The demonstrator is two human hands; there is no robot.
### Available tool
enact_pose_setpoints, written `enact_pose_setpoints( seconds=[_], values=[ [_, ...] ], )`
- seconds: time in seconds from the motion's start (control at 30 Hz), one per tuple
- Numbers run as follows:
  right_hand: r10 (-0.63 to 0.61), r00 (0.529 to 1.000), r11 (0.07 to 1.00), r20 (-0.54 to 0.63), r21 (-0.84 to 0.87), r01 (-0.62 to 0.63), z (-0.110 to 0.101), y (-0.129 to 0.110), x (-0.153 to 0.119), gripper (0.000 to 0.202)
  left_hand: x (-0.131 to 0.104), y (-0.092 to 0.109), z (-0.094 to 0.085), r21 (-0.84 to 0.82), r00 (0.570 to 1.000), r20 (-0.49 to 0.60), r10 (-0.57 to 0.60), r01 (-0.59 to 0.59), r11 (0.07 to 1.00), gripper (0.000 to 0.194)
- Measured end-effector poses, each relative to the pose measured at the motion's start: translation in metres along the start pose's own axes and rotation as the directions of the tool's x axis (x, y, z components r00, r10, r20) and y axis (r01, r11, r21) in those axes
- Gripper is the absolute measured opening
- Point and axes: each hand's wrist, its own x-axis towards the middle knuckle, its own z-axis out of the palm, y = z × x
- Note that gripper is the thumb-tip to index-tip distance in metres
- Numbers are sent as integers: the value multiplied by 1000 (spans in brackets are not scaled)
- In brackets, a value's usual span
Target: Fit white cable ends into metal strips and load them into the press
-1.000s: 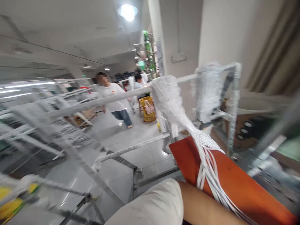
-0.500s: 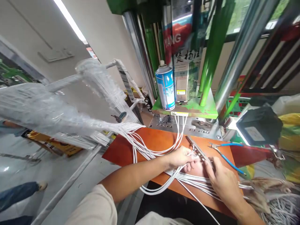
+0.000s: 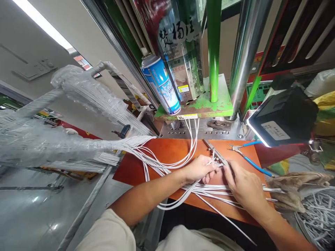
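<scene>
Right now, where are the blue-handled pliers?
In the head view, the blue-handled pliers lie on the orange table at its right side, just beyond the right hand and below the black box.

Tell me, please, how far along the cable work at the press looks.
Several white cables already run into the machine. Left hand and right hand are fitting cable ends at the metal strip. A wrapped bundle remains on the rack.

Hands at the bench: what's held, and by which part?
Left hand pinches the white cables near their ends, at the metal strip. Right hand has fingertips on that strip; a closed grip cannot be told.
</scene>
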Motion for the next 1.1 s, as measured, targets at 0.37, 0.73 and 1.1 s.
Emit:
enact_pose_setpoints(
  seconds=[0.37, 0.73, 1.1],
  values=[
    [-43, 997, 997, 66, 60, 39, -1, 2, 1, 35, 9, -3, 10, 57, 993, -106, -42, 48, 997, 16],
    [23, 1000, 982, -17, 187, -19, -4, 6, 5, 31, 13, -11, -15, 287, 948, -260, 185, -107, 952, 23],
    [-62, 998, 993, -5, 105, 62, 1, 6, 5, 31, 19, -9, -6, 133, 977, -194, 86, -61, 989, 29]
  ],
)
